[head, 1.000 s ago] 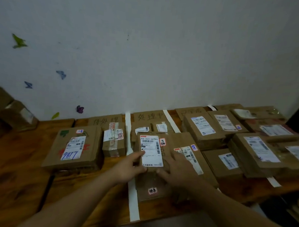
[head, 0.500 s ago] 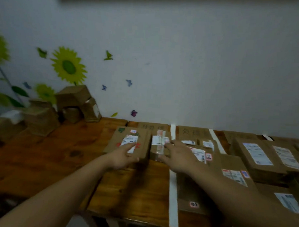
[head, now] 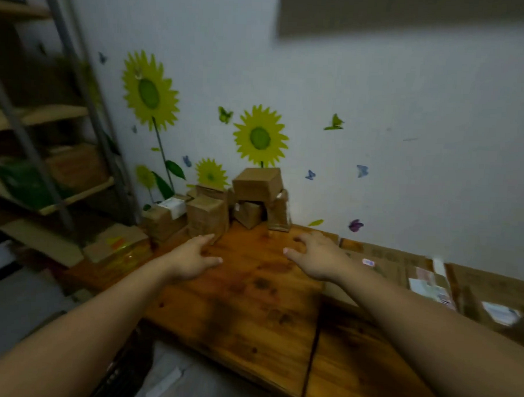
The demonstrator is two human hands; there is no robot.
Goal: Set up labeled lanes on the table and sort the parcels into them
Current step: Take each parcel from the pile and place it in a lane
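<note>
Small parcels [head: 256,187] stood stacked at the far left of the table [head: 249,312], against the wall. Left hand [head: 192,256] and right hand [head: 315,254] hovered near them, fingers spread, holding nothing. Flat parcels [head: 402,264] lay at right.

a small parcel storeroom: metal shelving [head: 63,123], cardboard boxes [head: 256,187] stacked on a wooden table [head: 250,303].

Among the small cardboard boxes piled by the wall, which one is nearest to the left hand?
The front box, standing just beyond the left hand. The rest of the pile sits behind it or farther to either side.
</note>
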